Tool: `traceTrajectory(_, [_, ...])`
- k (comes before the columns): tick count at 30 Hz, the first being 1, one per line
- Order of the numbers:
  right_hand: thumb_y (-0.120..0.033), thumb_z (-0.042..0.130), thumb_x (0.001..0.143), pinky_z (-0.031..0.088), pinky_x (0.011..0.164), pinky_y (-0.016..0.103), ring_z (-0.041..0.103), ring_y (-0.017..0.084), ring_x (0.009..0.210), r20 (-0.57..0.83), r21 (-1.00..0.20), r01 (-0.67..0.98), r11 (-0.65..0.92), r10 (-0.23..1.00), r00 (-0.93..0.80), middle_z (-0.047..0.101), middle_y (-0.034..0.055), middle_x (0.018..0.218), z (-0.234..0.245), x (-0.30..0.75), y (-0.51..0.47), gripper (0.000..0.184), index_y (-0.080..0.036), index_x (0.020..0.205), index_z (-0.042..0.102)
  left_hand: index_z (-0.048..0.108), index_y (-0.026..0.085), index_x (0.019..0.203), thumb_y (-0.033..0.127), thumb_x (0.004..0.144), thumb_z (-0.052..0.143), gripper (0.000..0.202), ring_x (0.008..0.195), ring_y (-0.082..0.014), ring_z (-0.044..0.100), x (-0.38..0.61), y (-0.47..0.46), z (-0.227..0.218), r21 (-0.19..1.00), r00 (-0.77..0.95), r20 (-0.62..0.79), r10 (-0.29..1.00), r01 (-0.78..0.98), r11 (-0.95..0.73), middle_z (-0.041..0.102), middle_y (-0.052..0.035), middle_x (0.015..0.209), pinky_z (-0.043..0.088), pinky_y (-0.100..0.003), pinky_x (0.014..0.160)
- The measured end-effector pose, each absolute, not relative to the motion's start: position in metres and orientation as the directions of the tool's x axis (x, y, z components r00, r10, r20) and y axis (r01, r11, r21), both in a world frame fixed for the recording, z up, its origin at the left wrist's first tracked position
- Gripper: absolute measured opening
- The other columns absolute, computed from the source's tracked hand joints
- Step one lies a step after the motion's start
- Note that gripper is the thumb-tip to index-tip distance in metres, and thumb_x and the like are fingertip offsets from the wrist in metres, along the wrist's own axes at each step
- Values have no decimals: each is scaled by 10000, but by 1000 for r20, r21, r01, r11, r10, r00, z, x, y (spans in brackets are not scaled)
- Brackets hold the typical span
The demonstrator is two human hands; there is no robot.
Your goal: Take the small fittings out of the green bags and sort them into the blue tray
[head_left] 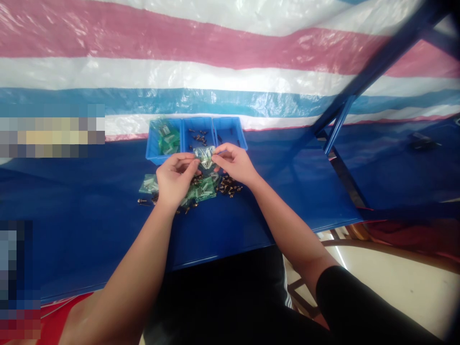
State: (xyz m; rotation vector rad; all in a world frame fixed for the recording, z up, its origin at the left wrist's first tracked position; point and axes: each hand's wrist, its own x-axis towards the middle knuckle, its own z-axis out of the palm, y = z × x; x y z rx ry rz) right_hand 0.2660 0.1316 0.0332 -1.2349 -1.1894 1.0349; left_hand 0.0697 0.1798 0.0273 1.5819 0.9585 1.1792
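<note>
Between my two hands is a small clear plastic bag (205, 155) with pale, slim pieces inside, too small to name. My left hand (177, 177) pinches the bag's left edge between thumb and fingers. On the opposite edge my right hand (235, 163) has its fingers closed too. Below the hands, on the blue table, lie greenish bags of pale pieces (205, 189). Beside them is a pile of dark screw-like parts (230, 187). Another small bag (149, 183) rests left of my left hand, which partly hides the heap.
Behind my hands stand three blue bins: the left bin (153, 148) holds greenish bags, the middle bin (184, 139) several dark screw-like parts, the right bin (242, 132) a few dark bits. A blue metal frame (338, 122) rises at the right. A striped plastic sheet (215, 48) hangs behind.
</note>
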Motion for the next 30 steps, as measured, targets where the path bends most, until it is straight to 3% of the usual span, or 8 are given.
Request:
traceTrajectory(10, [-401, 783, 834, 583, 705, 316, 729, 163, 720, 135, -991, 31, 133, 987, 84, 735, 8, 845, 31, 268, 132, 301, -215, 1021, 638, 729, 177, 1006, 369, 805, 838, 299, 673, -141, 712, 73, 178, 31, 959, 233, 263, 936, 42, -280, 747, -42, 871, 617, -260, 620])
traceTrajectory(16, [-318, 767, 808, 527, 670, 301, 629, 131, 668, 186, -978, 111, 177, 980, 72, 720, 5, 860, 28, 269, 133, 302, -206, 1057, 637, 729, 181, 1017, 381, 811, 837, 306, 660, -144, 710, 71, 180, 28, 959, 238, 256, 937, 59, -277, 756, -40, 856, 610, -268, 624])
traceTrajectory(22, [-314, 738, 836, 473, 642, 283, 548, 112, 643, 229, -962, 165, 216, 971, 65, 654, -15, 818, 28, 268, 132, 260, -197, 1042, 630, 736, 177, 1045, 366, 812, 848, 320, 644, -147, 727, 69, 181, 23, 956, 276, 266, 923, 43, -289, 772, -41, 849, 601, -272, 646])
traceTrajectory(30, [-345, 758, 821, 477, 674, 285, 590, 137, 725, 233, -953, 212, 217, 971, 55, 665, 2, 865, 32, 268, 131, 289, -188, 1030, 635, 737, 182, 1072, 373, 821, 842, 332, 658, -162, 738, 68, 180, 23, 954, 311, 255, 916, 72, -290, 781, -43, 857, 598, -285, 657])
